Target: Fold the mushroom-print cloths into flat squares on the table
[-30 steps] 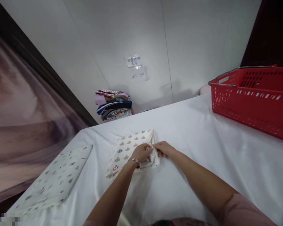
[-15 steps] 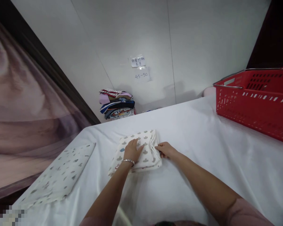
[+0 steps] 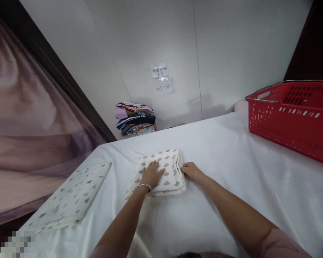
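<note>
Curtain (image 3: pixel 24 143): hangs at left; bounds leftward travel.
Flat cloth (image 3: pixel 70 197): lies near left, well apart from the folded cloth (image 3: pixel 168 181).
Textile stack (image 3: pixel 136 120): stands at the far side, past the table edge.
Left hand (image 3: pixel 151 175): open, fingers spread, palm down on the folded cloth; grasps nothing.
Folded cloth: mid-table, between the flat cloth and the basket (image 3: pixel 288 125). Judged light, soft, limp, not fragile; layers may slip apart. Take hold at the layered right edge, all layers together; support the underside if raised.
Right hand (image 3: pixel 192 171): fingers closed, apparently pinching the right edge; number of layers held cannot be told.
White-covered table (image 3: pixel 218 143): widest gap runs right of the folded cloth; far edge lies behind it.
Basket: far right; its wall limits rightward travel.
</note>
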Tool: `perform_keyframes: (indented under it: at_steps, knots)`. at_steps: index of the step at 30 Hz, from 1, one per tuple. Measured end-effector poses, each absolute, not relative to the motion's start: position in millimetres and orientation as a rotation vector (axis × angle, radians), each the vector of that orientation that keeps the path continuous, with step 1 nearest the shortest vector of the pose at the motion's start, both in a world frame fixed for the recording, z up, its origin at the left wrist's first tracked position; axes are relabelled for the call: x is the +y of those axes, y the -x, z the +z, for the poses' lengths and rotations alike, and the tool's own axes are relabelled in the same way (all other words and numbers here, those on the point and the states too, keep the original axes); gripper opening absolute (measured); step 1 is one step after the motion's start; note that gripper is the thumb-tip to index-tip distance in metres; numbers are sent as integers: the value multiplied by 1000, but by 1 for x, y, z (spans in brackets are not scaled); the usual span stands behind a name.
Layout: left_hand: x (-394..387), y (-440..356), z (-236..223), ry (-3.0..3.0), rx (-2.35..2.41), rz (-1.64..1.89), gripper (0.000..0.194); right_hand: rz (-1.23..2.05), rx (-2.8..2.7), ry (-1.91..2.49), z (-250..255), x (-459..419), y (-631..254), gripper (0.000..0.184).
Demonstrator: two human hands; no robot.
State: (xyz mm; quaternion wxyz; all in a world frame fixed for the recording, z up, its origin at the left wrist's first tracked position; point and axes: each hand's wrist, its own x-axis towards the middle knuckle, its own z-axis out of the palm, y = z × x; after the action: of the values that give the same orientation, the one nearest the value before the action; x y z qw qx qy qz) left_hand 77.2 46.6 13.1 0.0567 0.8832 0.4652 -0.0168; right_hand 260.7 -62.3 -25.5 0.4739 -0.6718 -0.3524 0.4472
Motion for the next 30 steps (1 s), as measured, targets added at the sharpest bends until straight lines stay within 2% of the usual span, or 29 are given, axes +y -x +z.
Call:
perform_keyframes:
  at_steps: [6,13,20,30]
  knots:
    - [50,-75,12,-2704,1472,-37,61,1170,-873,1669,-23,-59,-261,22]
    - [48,-69,3,-2734,1442,-26,62,1113,-839,1673,-27,-56,-259,18]
    - [47,-75,12,-2630,1451,-72,61,1212,-804,1605,-21,-60,-260,16]
    - [25,-103,-1,-2818,1250,-7,58,1352,-696,1628,-4,-44,-274,16]
